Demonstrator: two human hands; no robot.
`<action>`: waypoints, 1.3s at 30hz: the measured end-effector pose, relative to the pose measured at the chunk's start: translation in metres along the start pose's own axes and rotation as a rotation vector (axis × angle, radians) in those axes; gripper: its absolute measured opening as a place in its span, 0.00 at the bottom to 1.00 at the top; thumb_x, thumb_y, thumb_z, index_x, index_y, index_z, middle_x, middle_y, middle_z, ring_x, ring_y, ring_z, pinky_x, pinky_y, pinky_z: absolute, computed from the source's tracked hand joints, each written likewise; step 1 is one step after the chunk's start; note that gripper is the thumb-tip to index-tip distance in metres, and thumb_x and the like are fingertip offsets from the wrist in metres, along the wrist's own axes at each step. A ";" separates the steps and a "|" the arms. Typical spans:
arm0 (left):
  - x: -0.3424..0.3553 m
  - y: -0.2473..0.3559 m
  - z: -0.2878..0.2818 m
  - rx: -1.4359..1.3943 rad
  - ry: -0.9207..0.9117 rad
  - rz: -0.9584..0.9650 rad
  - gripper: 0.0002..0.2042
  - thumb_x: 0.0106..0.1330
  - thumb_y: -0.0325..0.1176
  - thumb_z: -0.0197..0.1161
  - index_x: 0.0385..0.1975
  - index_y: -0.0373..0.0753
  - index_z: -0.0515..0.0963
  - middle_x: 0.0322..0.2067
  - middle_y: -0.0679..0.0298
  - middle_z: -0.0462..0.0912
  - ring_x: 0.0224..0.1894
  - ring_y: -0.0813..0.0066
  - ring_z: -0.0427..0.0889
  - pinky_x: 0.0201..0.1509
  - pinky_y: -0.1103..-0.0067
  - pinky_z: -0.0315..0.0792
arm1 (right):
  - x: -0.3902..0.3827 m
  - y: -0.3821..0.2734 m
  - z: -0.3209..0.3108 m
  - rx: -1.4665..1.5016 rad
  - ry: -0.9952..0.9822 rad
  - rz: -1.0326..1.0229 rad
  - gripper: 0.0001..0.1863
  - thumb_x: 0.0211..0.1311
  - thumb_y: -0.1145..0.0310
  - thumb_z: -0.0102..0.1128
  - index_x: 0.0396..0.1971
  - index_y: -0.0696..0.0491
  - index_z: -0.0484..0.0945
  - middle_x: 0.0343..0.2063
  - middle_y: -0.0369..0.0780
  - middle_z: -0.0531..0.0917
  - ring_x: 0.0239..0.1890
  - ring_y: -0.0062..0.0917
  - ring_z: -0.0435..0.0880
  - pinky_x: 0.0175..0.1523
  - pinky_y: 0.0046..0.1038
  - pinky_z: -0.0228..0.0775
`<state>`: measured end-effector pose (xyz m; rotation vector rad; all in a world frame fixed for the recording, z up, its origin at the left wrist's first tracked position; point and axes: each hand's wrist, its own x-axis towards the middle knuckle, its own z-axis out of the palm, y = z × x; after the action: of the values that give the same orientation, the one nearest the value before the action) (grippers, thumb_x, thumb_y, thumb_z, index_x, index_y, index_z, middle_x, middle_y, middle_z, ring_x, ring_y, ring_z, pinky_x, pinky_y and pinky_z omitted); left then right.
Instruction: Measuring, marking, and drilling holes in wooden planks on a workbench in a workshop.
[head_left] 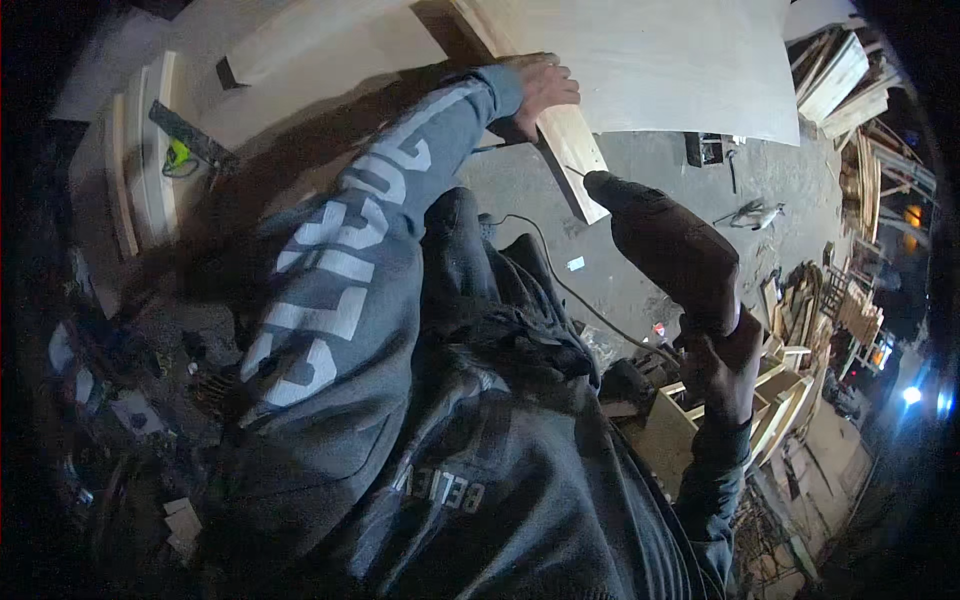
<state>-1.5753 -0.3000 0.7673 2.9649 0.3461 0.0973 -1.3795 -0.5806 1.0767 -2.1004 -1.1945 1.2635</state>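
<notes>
A long pale wooden board (568,138) sticks out past the edge of a large light panel (680,60). My left hand (541,88) is wrapped over this board, fingers closed on its far side. In my right hand (720,365) is a dark power drill (675,235), held by its handle. The drill's nose points up and left, and its thin bit meets the board close to the near end. I cannot tell how deep the bit is. Part of the right hand's fingers is in shadow.
A cable (560,275) loops over the grey floor toward the drill. Wooden frames (675,425) stand by my right arm, with stacked planks (835,90) at the far right. On the left lie wood strips (165,140) and a dark tool with a yellow-green part (178,155).
</notes>
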 end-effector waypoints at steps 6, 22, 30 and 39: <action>0.000 -0.002 0.001 -0.028 -0.009 -0.002 0.47 0.31 0.58 0.78 0.55 0.41 0.72 0.51 0.61 0.75 0.55 0.62 0.72 0.62 0.65 0.62 | 0.001 0.003 0.005 0.030 -0.026 -0.027 0.15 0.55 0.72 0.65 0.41 0.62 0.76 0.29 0.34 0.80 0.27 0.13 0.77 0.32 0.19 0.72; 0.000 0.001 -0.001 0.004 -0.021 -0.024 0.48 0.31 0.58 0.80 0.56 0.40 0.71 0.52 0.60 0.75 0.56 0.60 0.72 0.65 0.65 0.62 | 0.010 -0.006 0.000 -0.131 -0.064 0.022 0.13 0.54 0.75 0.64 0.39 0.62 0.77 0.30 0.37 0.82 0.31 0.16 0.78 0.38 0.21 0.72; 0.000 0.002 -0.001 0.029 0.002 -0.016 0.48 0.30 0.57 0.79 0.55 0.40 0.72 0.48 0.61 0.75 0.54 0.62 0.72 0.63 0.65 0.62 | 0.017 -0.016 -0.006 -0.237 -0.064 -0.001 0.14 0.55 0.74 0.65 0.41 0.63 0.77 0.33 0.41 0.84 0.34 0.21 0.81 0.41 0.26 0.74; 0.003 0.001 -0.017 0.050 -0.019 0.038 0.44 0.35 0.63 0.75 0.51 0.40 0.73 0.45 0.63 0.76 0.48 0.65 0.75 0.57 0.69 0.66 | 0.032 -0.033 0.003 -0.352 -0.072 -0.034 0.28 0.45 0.72 0.72 0.50 0.57 0.76 0.37 0.48 0.85 0.39 0.29 0.87 0.44 0.30 0.78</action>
<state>-1.5736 -0.2979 0.7841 3.0201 0.2937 0.0664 -1.3900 -0.5361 1.0824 -2.2787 -1.5744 1.1917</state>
